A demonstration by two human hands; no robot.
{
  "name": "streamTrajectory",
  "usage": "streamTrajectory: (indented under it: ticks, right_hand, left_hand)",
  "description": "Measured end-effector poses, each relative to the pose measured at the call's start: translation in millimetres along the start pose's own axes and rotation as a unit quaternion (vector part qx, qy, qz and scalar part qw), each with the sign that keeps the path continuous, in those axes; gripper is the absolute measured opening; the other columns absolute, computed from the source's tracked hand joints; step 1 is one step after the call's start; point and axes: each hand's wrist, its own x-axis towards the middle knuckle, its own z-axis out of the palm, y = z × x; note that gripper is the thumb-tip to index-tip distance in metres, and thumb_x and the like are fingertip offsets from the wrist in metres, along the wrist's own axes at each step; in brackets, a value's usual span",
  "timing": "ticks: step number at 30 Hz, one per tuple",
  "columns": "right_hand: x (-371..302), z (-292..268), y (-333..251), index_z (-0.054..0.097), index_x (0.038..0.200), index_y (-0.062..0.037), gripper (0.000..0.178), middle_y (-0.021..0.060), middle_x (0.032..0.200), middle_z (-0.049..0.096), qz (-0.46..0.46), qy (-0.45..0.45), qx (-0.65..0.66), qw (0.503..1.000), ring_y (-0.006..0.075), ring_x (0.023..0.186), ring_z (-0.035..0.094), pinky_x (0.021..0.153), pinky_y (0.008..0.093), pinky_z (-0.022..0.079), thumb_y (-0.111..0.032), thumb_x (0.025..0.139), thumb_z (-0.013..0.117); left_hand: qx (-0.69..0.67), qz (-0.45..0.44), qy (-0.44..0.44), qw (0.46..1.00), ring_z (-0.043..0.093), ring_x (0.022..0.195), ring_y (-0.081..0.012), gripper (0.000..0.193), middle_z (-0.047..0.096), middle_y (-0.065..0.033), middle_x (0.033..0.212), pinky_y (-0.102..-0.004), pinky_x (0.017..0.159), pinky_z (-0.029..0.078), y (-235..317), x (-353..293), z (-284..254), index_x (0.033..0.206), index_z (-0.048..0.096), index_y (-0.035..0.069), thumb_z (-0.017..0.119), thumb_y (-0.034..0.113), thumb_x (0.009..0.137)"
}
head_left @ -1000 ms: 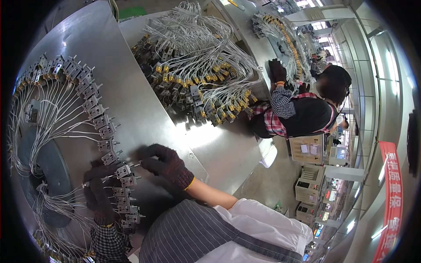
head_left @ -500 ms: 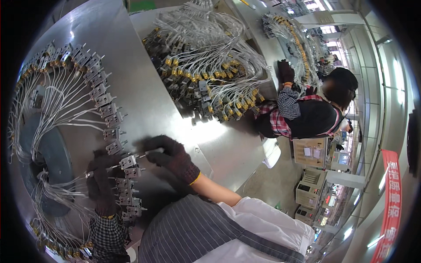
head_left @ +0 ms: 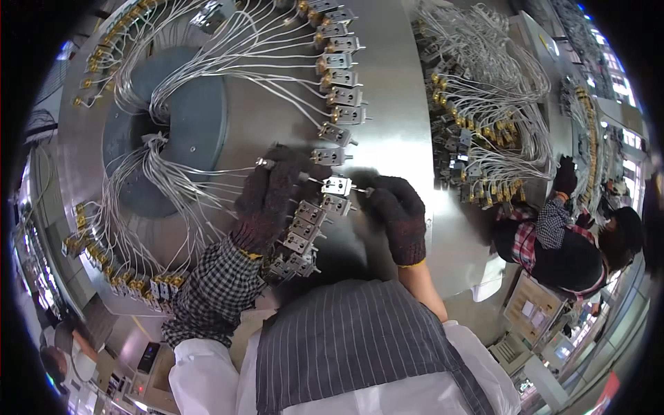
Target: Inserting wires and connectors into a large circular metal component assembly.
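Left grip point(head_left: 264, 197), at nine o'clock, clasped a rod point(head_left: 263, 163); right grip point(head_left: 398, 214), at three, pinched the pin point(head_left: 355, 189) of a unit point(head_left: 337, 186). It looked light, rigid, best held by its casing.

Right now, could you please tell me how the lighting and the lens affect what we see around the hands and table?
Head view: bright glare whitens the metal table near the right hand; same head view: a dark patch, shadow or reflection, lies in front of the striped apron; head view too: fisheye distortion bows the table's right-hand edge, and the picture's corners fall black.
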Motion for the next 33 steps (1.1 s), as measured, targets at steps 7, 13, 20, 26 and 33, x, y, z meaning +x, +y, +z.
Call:
streamTrajectory:
  ticks: [7, 13, 20, 26, 33]
  right_hand:
    - [3, 8, 14, 0.064, 0.103, -0.0005, 0.021, 0.0055, 0.089, 0.065, -0.114, 0.041, -0.021, 0.992, 0.0109, 0.077, 0.06, 0.067, 0.0236, 0.049, -0.006, 0.083, 0.065]
    - [1, 9, 6, 0.063, 0.104, -0.0008, 0.022, 0.0065, 0.091, 0.065, -0.074, 0.034, 0.023, 0.996, 0.0117, 0.078, 0.06, 0.069, 0.0246, 0.05, -0.008, 0.083, 0.067]
    - [0, 6, 14, 0.063, 0.103, -0.0012, 0.023, 0.0066, 0.094, 0.064, -0.092, 0.036, -0.003, 0.995, 0.0131, 0.08, 0.06, 0.072, 0.0256, 0.049, -0.007, 0.081, 0.067]
    - [-3, 9, 7, 0.063, 0.103, -0.0013, 0.023, 0.0071, 0.098, 0.064, -0.114, 0.023, 0.018, 0.993, 0.0141, 0.085, 0.06, 0.075, 0.027, 0.05, 0.0, 0.08, 0.066]
    - [-26, -5, 17, 0.063, 0.103, -0.0008, 0.023, 0.0065, 0.099, 0.064, -0.065, 0.04, 0.008, 0.997, 0.0144, 0.087, 0.061, 0.076, 0.0272, 0.05, -0.002, 0.08, 0.069]
  left_hand:
    - [0.545, 0.345, 0.044, 0.763, 0.064, 0.092, -0.0254, 0.043, 0.062, -0.0161, 0.11, -0.0311, 0.076, 0.055, -60, 16, -42, 0.123, 0.053, 0.0, 0.065, 0.006, 0.083]
    - [0.517, 0.26, 0.021, 0.815, 0.063, 0.094, -0.0272, 0.039, 0.061, -0.0168, 0.11, -0.0335, 0.078, 0.055, -50, 10, -35, 0.122, 0.053, 0.0, 0.059, 0.0, 0.084]
    - [0.4, 0.174, -0.01, 0.9, 0.064, 0.092, -0.0257, 0.04, 0.06, -0.0156, 0.111, -0.0329, 0.078, 0.055, -41, 8, -32, 0.124, 0.052, 0.002, 0.058, -0.001, 0.085]
    - [0.486, 0.405, 0.002, 0.775, 0.064, 0.09, -0.0261, 0.036, 0.061, -0.0157, 0.108, -0.0323, 0.075, 0.055, -46, 14, -42, 0.123, 0.051, -0.001, 0.055, 0.002, 0.087]
    - [-0.099, 0.085, -0.131, 0.983, 0.062, 0.088, -0.0235, 0.034, 0.061, -0.0153, 0.101, -0.0343, 0.076, 0.053, -9, 2, -28, 0.105, 0.054, -0.005, 0.037, 0.024, 0.102]
